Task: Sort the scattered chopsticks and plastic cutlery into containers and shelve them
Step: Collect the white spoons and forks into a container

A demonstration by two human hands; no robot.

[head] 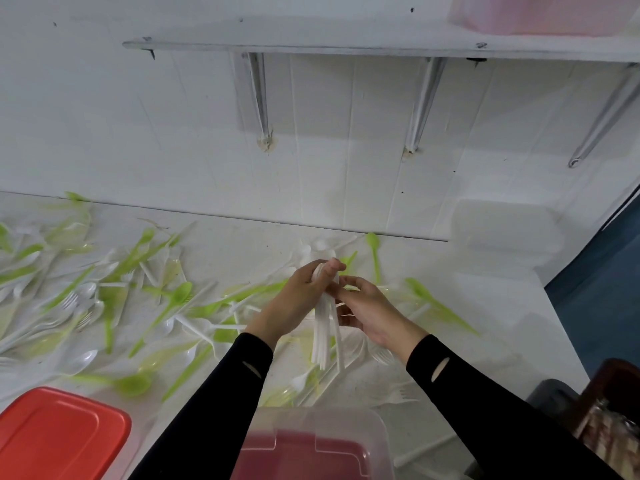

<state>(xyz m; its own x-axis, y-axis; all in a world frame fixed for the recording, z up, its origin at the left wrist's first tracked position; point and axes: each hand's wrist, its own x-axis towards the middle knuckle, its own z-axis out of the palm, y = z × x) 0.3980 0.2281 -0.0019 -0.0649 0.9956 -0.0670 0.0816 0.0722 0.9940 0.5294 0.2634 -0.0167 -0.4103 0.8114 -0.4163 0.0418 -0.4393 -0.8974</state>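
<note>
Cutlery bundle [323,337] mid-frame looks light, stiff, slippery; left hand [298,301] grip wraps its heads, right hand [372,308] pinches alongside.

The white bench [485,299] is strewn from its left edge to past the middle with lime-green plastic spoons and forks [180,295], mixed with white plastic cutlery [85,291]. A flat orange-red plastic lid [59,434] lies at the near left. A clear plastic tub [375,441] sits near centre, and a frosted translucent box [502,230] stands far right against the wall.
</note>
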